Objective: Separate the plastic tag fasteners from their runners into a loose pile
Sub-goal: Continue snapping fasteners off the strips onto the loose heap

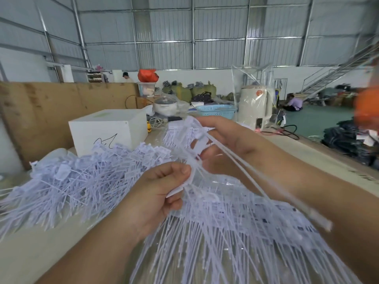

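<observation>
White plastic fasteners (205,154) hang between both hands above the table (41,253). The left hand (155,193) pinches the runner (191,171); the right hand (227,140) curls round several stems. A loose pile (86,173) lies left. They look light, springy and slippery; best gripped near the flat heads.

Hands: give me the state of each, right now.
Left hand: closed, pinching a white runner.
Right hand: closed, gripping a few tag fasteners by their heads.

Bare forearms, no sleeves; L hand (158,193), R hand (229,144).
</observation>
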A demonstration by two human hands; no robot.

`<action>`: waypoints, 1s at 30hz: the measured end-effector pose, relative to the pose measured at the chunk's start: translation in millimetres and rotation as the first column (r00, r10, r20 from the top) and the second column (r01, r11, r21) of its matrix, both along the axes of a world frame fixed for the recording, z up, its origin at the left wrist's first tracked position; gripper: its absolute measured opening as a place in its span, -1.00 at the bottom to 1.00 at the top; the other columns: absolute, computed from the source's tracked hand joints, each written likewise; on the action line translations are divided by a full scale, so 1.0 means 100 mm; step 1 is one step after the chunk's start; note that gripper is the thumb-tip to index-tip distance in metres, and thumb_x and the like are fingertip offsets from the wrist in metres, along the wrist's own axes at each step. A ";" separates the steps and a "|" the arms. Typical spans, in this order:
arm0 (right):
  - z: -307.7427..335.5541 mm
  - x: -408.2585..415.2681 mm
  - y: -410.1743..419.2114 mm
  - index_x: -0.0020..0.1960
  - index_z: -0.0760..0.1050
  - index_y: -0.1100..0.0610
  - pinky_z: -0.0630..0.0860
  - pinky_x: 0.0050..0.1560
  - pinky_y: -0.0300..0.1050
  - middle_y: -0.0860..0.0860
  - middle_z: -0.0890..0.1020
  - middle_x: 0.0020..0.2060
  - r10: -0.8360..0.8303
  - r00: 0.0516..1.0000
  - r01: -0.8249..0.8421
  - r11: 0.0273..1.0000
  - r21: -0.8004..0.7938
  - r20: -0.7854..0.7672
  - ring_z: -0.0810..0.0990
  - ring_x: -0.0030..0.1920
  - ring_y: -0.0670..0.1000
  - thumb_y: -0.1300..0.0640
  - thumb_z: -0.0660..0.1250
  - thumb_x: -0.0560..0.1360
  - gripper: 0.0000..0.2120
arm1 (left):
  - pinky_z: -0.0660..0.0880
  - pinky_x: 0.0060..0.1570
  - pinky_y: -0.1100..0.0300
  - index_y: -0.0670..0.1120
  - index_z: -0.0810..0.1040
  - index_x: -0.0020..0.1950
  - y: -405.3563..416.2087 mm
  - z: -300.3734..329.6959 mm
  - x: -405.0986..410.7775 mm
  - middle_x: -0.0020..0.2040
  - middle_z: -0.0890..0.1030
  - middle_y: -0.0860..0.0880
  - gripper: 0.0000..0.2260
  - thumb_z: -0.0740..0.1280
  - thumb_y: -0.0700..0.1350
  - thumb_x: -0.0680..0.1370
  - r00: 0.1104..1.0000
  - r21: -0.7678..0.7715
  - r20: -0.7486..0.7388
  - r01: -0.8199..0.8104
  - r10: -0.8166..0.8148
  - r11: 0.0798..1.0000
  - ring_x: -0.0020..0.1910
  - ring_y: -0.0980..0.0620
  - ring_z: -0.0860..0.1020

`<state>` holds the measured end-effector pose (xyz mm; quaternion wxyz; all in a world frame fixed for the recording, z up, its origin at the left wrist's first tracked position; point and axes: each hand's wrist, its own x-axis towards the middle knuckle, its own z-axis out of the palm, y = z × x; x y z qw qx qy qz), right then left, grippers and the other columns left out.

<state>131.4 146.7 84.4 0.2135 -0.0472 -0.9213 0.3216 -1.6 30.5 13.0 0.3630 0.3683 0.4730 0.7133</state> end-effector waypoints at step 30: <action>-0.25 0.15 -0.02 0.00 0.53 0.04 0.57 -0.06 -0.03 -0.06 0.60 -0.16 -0.404 0.862 0.240 0.858 0.454 0.307 0.59 -0.16 -0.04 0.00 0.20 0.57 -0.83 | 0.44 -0.34 0.37 0.20 0.57 -0.16 0.01 -0.06 0.14 -0.26 0.57 0.17 -0.85 0.34 -0.06 0.55 0.628 0.125 -0.682 -0.405 0.375 0.906 -0.41 0.19 0.52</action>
